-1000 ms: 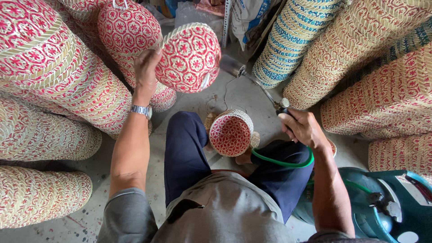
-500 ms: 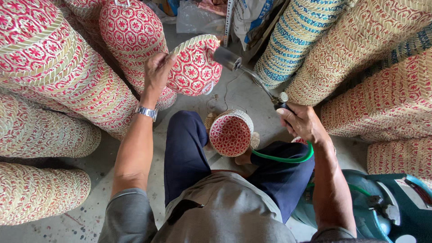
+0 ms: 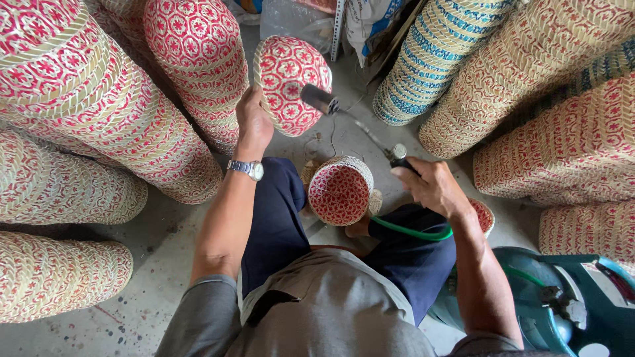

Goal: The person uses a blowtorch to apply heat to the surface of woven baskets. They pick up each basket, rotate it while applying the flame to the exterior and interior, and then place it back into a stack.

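Above the red woven basket [image 3: 339, 192] on the knee, left hand [image 3: 253, 122] grips a patterned basket [image 3: 291, 82], right hand [image 3: 430, 188] clamps the torch [image 3: 350, 119] at it; stacks [image 3: 99, 132] look finished.

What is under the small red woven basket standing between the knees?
The small basket stands mouth down on pale woven pieces that show at its edges, on the concrete floor. Anything inside it is covered. The left hand holds another basket; the right hand holds a torch.
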